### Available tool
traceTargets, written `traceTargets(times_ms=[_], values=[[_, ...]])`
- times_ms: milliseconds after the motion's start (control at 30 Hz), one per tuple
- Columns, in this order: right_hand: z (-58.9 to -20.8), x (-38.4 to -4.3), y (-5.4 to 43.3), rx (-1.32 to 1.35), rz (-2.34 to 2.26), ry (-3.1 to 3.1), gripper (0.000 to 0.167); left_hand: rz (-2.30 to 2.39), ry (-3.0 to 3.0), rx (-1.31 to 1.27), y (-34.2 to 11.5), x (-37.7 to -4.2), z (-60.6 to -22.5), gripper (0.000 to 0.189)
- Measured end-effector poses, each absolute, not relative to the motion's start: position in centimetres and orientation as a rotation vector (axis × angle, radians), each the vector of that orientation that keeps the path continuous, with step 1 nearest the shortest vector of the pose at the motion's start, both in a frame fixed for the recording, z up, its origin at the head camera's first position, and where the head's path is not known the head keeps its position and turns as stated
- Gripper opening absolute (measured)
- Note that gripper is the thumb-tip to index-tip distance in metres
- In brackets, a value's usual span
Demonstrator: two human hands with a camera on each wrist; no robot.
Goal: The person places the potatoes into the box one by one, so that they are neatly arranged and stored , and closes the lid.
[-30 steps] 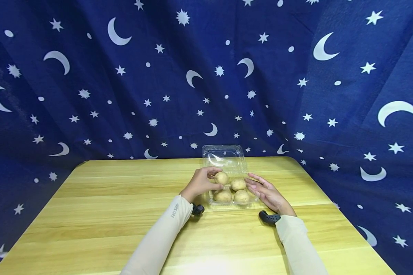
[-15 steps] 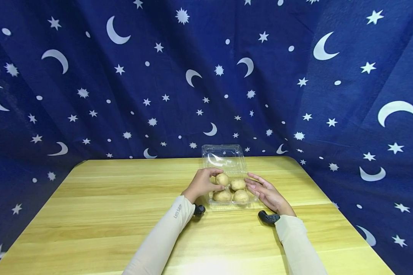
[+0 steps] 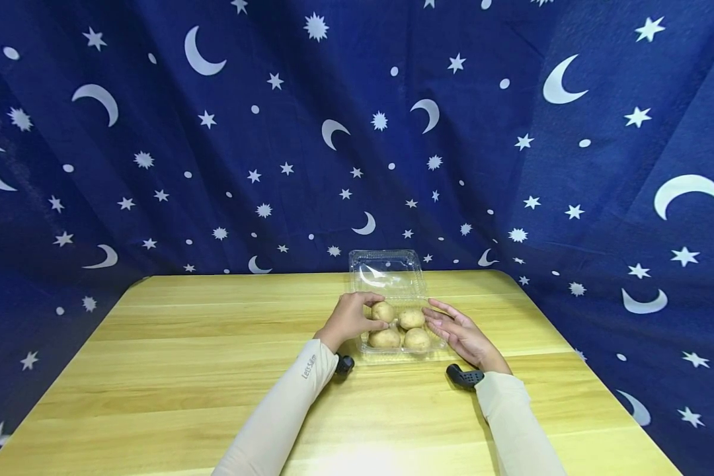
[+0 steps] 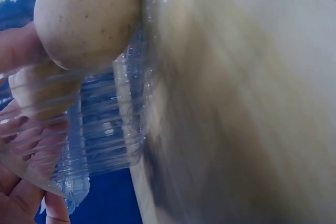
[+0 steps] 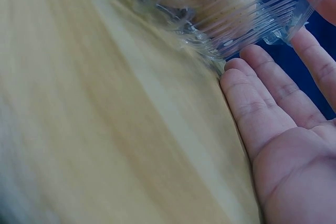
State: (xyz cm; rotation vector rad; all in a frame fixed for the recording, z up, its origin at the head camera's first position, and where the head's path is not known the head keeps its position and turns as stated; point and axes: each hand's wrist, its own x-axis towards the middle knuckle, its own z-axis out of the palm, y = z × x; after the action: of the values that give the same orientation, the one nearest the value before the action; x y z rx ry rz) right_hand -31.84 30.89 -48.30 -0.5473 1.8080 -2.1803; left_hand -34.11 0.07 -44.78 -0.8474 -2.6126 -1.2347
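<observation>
A clear plastic clamshell box (image 3: 395,351) lies on the table, its lid (image 3: 388,268) tipped back. Several potatoes sit inside in two rows. My left hand (image 3: 350,317) reaches over the box's left side and holds the back-left potato (image 3: 383,311) between thumb and fingers. The front-left potato (image 3: 385,339) rests below that hand; in the left wrist view it shows large behind the ribbed plastic wall. At the right side my right hand (image 3: 463,336) has its fingers extended along the wall, nearest the back-right potato (image 3: 412,318). The front-right potato (image 3: 417,340) lies untouched.
The wooden table (image 3: 172,370) stretches left and forward of the box. A dark blue curtain (image 3: 262,132) with moons and stars hangs behind and around it. Black wrist cameras (image 3: 465,377) sit on both wrists, under pale sleeves.
My left hand has shifted slightly right and the potato in it sits a little lower in the box. The right hand has stayed about where it was.
</observation>
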Motion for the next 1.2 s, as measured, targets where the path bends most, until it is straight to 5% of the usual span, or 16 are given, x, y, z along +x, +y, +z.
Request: traceTargets(times_ms=[1200], values=[[-48.0,-31.7,30.6,-0.524,-2.187,1.806,0.071,-1.401,-2.55,-0.781,-1.6,-33.7,-45.1,0.037]])
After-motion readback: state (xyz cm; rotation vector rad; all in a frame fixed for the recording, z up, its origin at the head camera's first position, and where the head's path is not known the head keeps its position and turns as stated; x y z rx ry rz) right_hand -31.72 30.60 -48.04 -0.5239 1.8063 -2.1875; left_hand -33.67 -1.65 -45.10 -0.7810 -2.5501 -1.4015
